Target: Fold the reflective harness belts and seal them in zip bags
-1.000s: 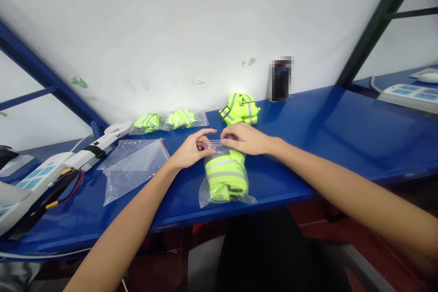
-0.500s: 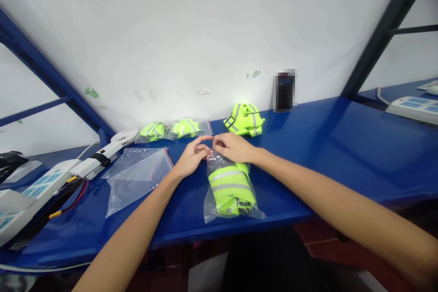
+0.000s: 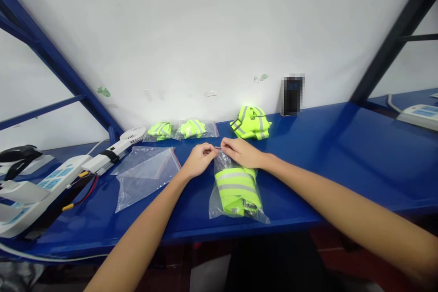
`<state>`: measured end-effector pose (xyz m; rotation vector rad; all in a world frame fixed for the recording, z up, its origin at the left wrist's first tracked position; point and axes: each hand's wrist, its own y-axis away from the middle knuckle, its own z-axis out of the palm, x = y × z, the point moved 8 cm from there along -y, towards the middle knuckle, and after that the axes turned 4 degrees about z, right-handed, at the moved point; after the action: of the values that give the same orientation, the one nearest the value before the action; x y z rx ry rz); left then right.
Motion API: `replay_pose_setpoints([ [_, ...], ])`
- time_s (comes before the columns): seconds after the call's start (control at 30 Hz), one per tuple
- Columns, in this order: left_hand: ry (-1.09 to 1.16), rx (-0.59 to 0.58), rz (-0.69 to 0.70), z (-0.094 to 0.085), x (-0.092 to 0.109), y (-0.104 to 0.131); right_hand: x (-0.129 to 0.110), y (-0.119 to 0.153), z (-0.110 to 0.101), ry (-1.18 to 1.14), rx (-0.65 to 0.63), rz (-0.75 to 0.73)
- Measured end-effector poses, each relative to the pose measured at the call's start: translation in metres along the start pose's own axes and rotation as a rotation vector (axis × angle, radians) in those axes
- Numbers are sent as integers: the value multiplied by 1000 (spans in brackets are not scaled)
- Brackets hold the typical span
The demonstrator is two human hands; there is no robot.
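In the head view, my left hand [image 3: 201, 160] and right hand [image 3: 241, 152] pinch the top edge of a clear bag [image 3: 216, 207]. It lies between my forearms on the blue table [image 3: 325, 150], folded neon-yellow striped fabric [image 3: 237, 187] inside.

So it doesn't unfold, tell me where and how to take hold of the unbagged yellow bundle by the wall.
Take the yellow bundle round its bulky middle, probably best from above and its right. The wall stands close behind it, and the right grip is just in front. It looks soft and loosely folded, so pinching one edge might open it.
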<state>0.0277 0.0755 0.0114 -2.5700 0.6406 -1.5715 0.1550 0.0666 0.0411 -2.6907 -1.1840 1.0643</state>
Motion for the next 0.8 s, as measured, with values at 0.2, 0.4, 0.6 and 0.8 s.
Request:
replay_pose_setpoints([
  [0.2, 25, -48, 65, 5, 4, 3, 6, -2, 1, -80, -37, 57],
  [0.4, 13, -52, 78, 5, 2, 4, 3, -2, 3, -137, -68, 8],
  [0.6, 3, -111, 64, 10, 2, 3, -3, 0, 3, -156, -63, -9],
  [0.8, -42, -100, 96, 9, 5, 3, 1, -3, 7, -163, -48, -2],
])
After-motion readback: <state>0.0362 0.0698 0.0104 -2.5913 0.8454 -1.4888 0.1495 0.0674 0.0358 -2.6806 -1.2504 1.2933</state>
